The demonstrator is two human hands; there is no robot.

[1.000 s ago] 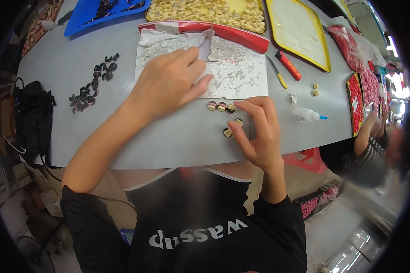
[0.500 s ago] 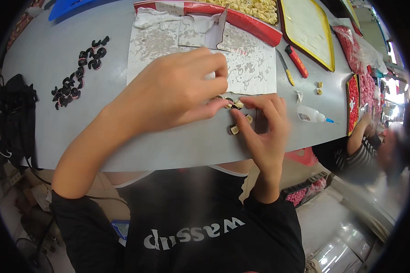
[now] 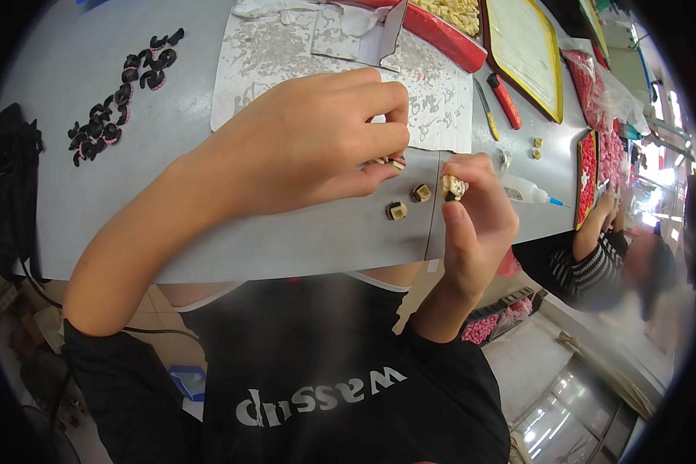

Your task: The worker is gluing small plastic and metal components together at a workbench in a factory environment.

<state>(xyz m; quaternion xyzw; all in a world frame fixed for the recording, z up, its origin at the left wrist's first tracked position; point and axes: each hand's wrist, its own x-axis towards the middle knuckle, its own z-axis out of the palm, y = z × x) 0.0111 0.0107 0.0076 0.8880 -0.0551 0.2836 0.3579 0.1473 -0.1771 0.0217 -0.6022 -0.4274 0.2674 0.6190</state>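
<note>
My left hand (image 3: 325, 143) is closed above the grey table, with fingertips pinched on a small cream-and-dark piece (image 3: 395, 163); the fingers hide most of it. To its right, my right hand (image 3: 481, 220) pinches another small cream-and-black piece (image 3: 454, 186) between thumb and forefinger, raised off the table. Two more boxy pieces, each cream with a dark side, lie between the hands: one nearer to me (image 3: 397, 210), the other slightly farther back (image 3: 421, 192).
Behind my hands lies a stained white sheet (image 3: 267, 58) with an open carton (image 3: 356, 35). Several curved black pieces (image 3: 100, 124) lie left. On the right are a red-handled tool (image 3: 505, 100), slim knife (image 3: 487, 112), needle-tipped bottle (image 3: 526, 189), yellow-rimmed tray (image 3: 555, 73) and another person's arm (image 3: 591, 228).
My right hand has moved right, away from my left, and now holds a piece up in its pinch. The left hand stays closed; the whole view has shifted slightly.
</note>
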